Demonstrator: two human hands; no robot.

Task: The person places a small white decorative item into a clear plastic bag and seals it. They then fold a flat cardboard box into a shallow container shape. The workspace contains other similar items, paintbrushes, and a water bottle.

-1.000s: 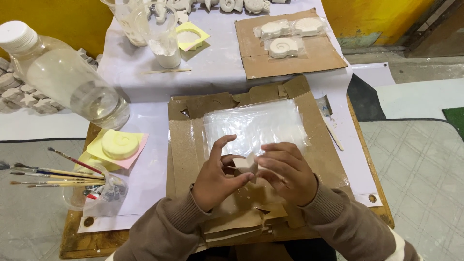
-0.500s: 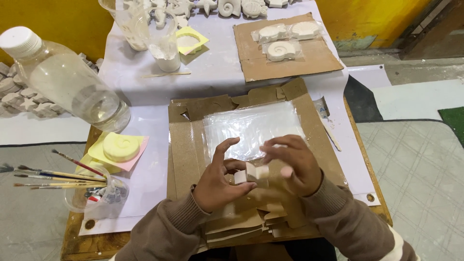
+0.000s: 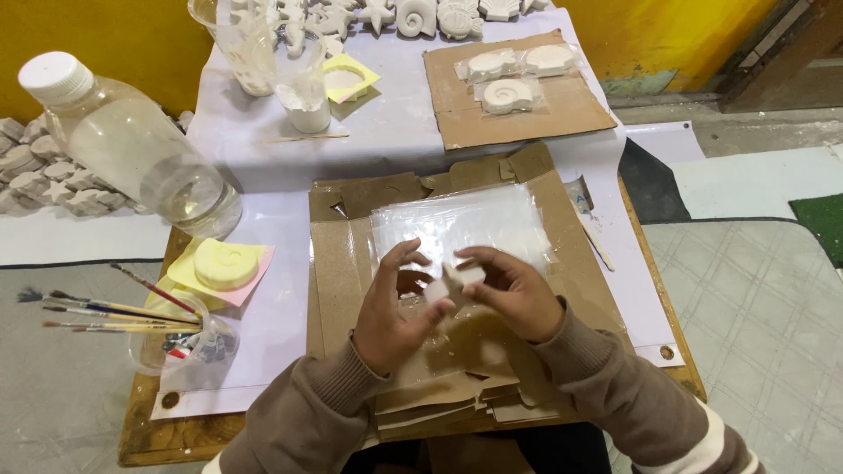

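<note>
Both my hands meet over a flattened cardboard sheet (image 3: 338, 263) in front of me. My left hand (image 3: 391, 307) and my right hand (image 3: 509, 294) together pinch a small white plaster piece (image 3: 452, 283) between the fingertips. A clear plastic sheet (image 3: 457, 224) lies on the cardboard just beyond my fingers. Several loose cardboard pieces (image 3: 457, 404) are stacked under my wrists.
A large clear water bottle (image 3: 132, 149) lies at the left. A pale yellow shell cast on pink paper (image 3: 224, 263) and several paintbrushes (image 3: 105, 307) over a plastic cup sit front left. Behind stand a cup of white mix (image 3: 303, 83), bagged casts on cardboard (image 3: 509, 83) and white shell casts (image 3: 413, 16).
My hands have stayed over the cardboard, turning the small white piece between the fingers. The view has shifted slightly.
</note>
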